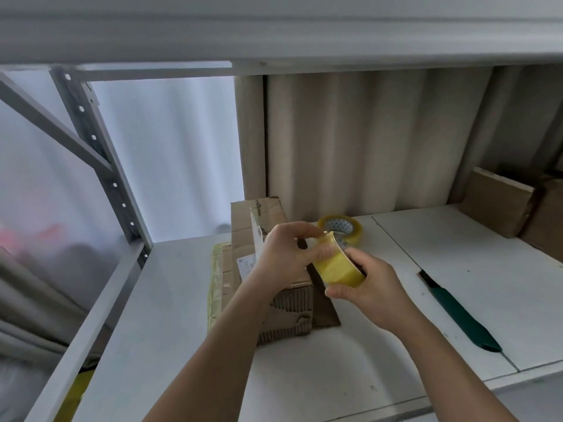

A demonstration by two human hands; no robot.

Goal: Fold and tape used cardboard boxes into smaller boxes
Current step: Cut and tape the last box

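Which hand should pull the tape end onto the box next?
Left. The left hand already pinches at the rim of the tape roll, directly over the cardboard box. The right hand grips the roll, so it likely stays as the holder.

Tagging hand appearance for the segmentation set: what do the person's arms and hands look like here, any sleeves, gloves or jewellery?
Both bare. The left hand and right hand wear no gloves, and no rings, watch or bands show. Both forearms are uncovered from the wrist to the bottom edge of the frame, so no sleeve is in view. No markings or cables on either arm.
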